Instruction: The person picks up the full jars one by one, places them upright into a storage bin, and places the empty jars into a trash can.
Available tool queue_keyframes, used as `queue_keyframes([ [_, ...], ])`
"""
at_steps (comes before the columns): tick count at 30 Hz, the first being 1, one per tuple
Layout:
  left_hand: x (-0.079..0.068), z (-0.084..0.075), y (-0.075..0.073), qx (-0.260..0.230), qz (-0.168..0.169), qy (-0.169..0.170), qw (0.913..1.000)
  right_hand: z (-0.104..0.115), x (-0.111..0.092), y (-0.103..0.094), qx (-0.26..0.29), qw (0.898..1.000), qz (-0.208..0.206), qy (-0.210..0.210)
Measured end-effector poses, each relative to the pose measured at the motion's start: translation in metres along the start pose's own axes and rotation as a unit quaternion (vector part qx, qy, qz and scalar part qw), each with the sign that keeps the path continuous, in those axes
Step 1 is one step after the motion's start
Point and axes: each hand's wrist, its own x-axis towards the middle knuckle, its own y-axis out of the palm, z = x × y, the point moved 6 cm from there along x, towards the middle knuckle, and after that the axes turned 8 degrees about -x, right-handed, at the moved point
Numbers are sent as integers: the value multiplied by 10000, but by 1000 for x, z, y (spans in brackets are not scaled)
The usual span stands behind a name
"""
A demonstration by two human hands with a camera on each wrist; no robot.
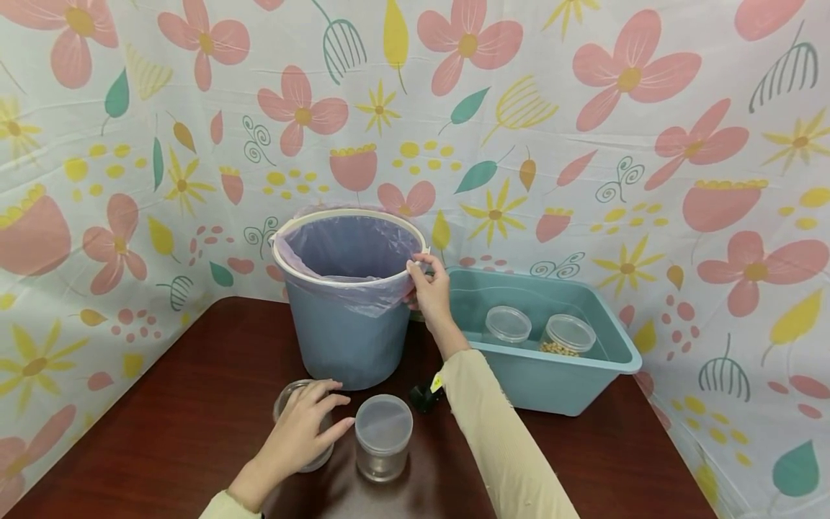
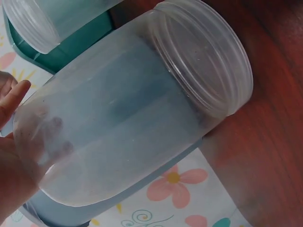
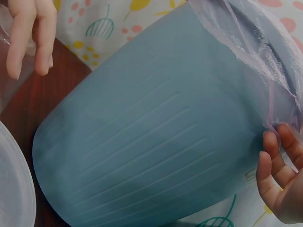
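Note:
A blue trash can (image 1: 350,339) stands on the table, lined with a thin purple trash bag (image 1: 376,295) folded out over its white rim (image 1: 305,272). My right hand (image 1: 430,292) grips the rim at the can's right side, thumb and forefinger on the edge and other fingers below it against the bag. In the right wrist view the bag bunches at these fingertips. My left hand (image 1: 301,425) rests over a clear plastic jar (image 2: 109,109), fingers spread and loosely bent, partly hiding it. Beside it stands a second lidded clear jar (image 1: 382,440), close to the left thumb.
Right of the can sits a teal plastic tub (image 1: 545,378) holding a lidded jar (image 1: 508,326) and another jar (image 1: 568,336) with small tan pieces inside. A small black object with a yellow tag (image 1: 424,396) lies between can and tub. Flowered cloth (image 1: 493,144) hangs behind the table.

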Motion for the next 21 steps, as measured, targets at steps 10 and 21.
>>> queue_keyframes([
  [10,-6,7,-3,342,11,19,9994,0,-1,0,7,10000,-14,-87],
  [21,-6,17,-9,414,276,-305,9983,-1,-2,0,-71,9997,-97,-199],
])
